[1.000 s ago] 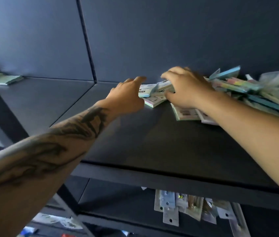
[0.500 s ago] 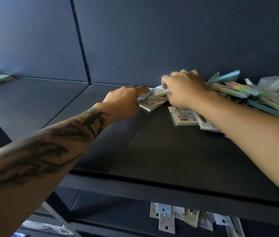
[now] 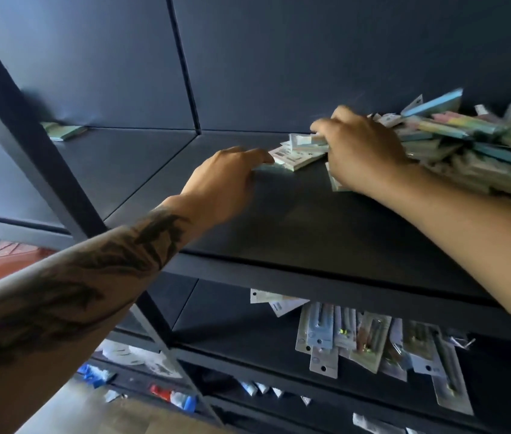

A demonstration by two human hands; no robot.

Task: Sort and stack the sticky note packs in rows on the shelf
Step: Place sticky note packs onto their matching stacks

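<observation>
A loose pile of pastel sticky note packs (image 3: 467,142) lies at the back right of the dark shelf (image 3: 295,220). My right hand (image 3: 364,151) rests on the pile's left end, fingers curled over a few pale green packs (image 3: 307,142). My left hand (image 3: 226,180) lies palm down just left of them, its fingertips touching a flat pale green pack (image 3: 295,159) on the shelf. A small stack of green packs (image 3: 66,131) sits far left against the back wall.
A dark upright post (image 3: 28,136) crosses the left side. On the lower shelf lie several carded blister packs (image 3: 357,336). More small items sit on the shelves below, and a red object (image 3: 6,261) shows at lower left.
The view tilted and shifted, showing more of the lower shelves. Both hands stayed at the pile's left end; the left hand's fingers flattened onto the pale green pack.
</observation>
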